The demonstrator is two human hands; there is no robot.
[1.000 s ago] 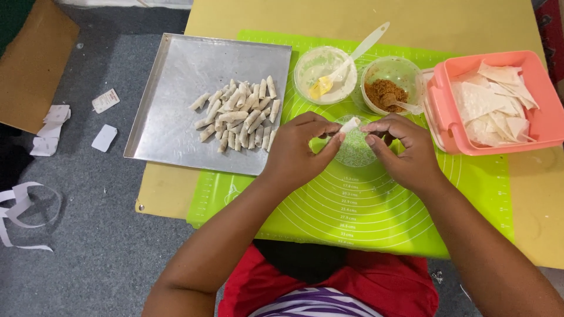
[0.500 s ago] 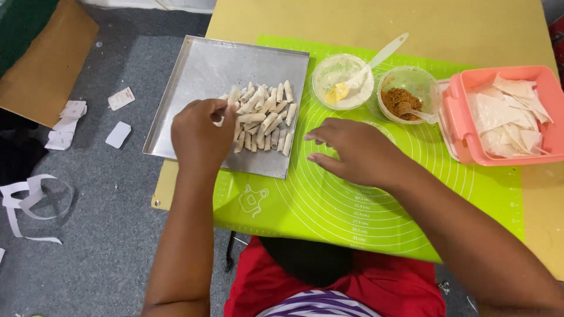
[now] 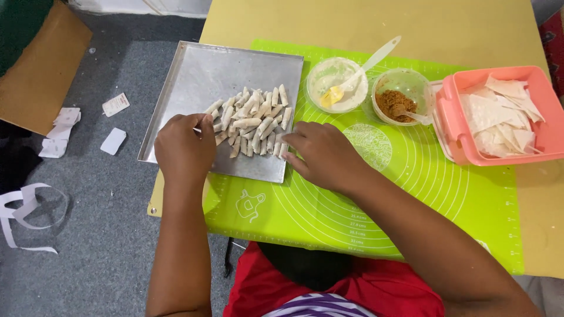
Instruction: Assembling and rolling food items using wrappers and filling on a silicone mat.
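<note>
Resting over the near left part of a metal tray [image 3: 194, 76], the left hand [image 3: 185, 147] is seen with its fingers curled together at the left edge of a heap of small pale rolls [image 3: 252, 120]; whether a roll is pinched cannot be told, since the fingertips are hidden. The right hand [image 3: 323, 155] is laid flat, fingers loosely spread, just right of the heap at the tray's near right corner, partly on a green mat [image 3: 376, 199]. Towards the upper right of the frame (all on the yellow worktop [image 3: 329, 23]) are found a bowl of white paste [image 3: 329, 82] with a spatula [image 3: 364, 67], a bowl of brown filling [image 3: 405, 97] and a pink box of wrappers [image 3: 499, 114].
</note>
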